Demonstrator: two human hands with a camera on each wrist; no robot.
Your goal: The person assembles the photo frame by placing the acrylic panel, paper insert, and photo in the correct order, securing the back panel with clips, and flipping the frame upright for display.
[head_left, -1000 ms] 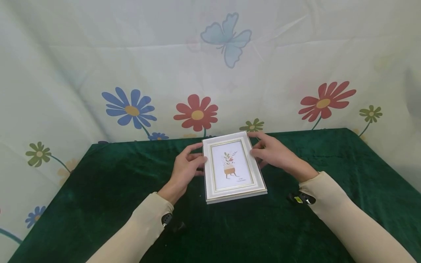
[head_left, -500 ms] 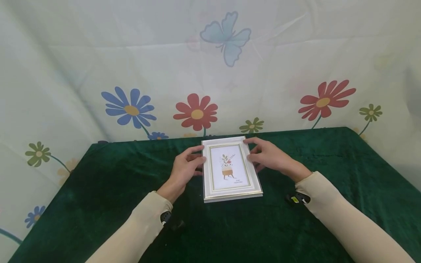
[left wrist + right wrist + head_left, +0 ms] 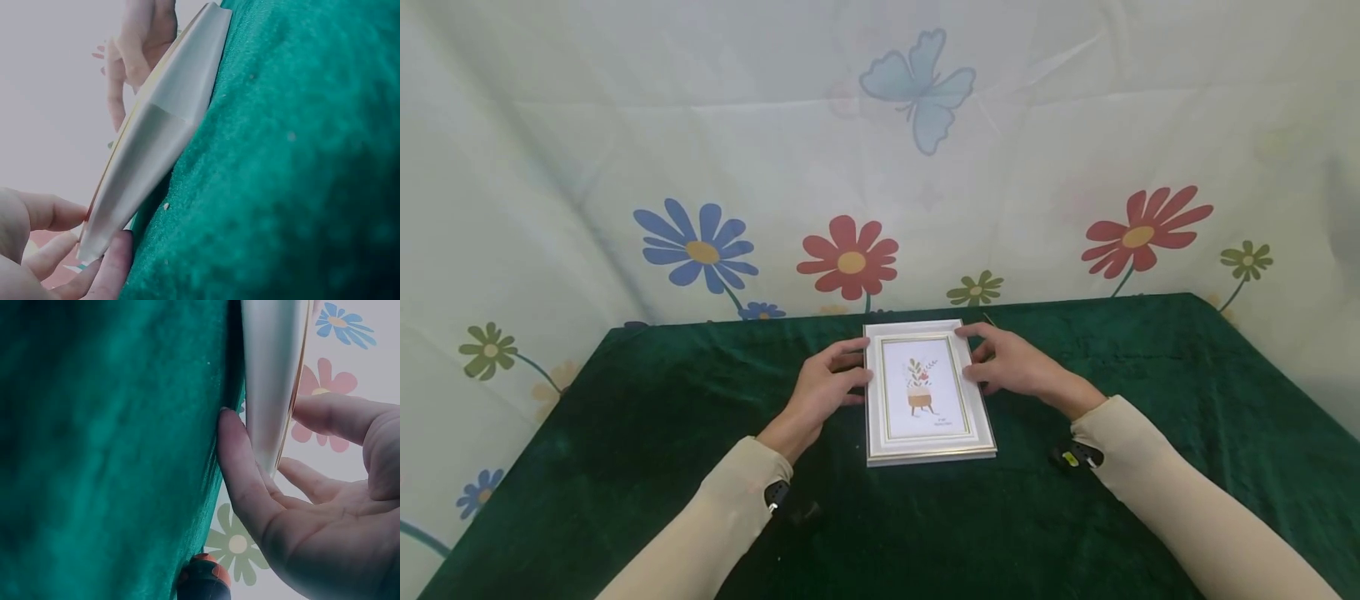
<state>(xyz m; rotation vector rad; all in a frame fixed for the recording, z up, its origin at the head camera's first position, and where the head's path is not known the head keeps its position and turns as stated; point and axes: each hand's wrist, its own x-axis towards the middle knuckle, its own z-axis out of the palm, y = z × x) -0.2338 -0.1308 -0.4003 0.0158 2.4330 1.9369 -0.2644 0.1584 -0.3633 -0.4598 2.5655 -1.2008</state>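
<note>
A white picture frame (image 3: 977,417) with thin gold trim lies face up on the dark green cloth, showing a print of a potted plant. Its left side is held by my left hand (image 3: 820,387), thumb on the face's edge and fingers along the side. On the opposite side my right hand (image 3: 1018,362) grips the frame near its far corner. In the left wrist view, fingertips (image 3: 112,262) reach under the frame's edge (image 3: 140,162), and a narrow gap shows above the cloth there. The right wrist view shows a finger (image 3: 240,459) between frame (image 3: 265,381) and cloth.
Green velvet-like cloth (image 3: 647,433) covers the table. Behind it hangs a pale curtain (image 3: 745,150) printed with flowers and a butterfly. A dark object with orange patches (image 3: 205,575) lies beyond the right hand; its kind is unclear.
The far end of the picture frame has come down and toward me, and the frame has turned a little straighter. My right hand moved slightly left and down with it; the left hand barely shifted.
</note>
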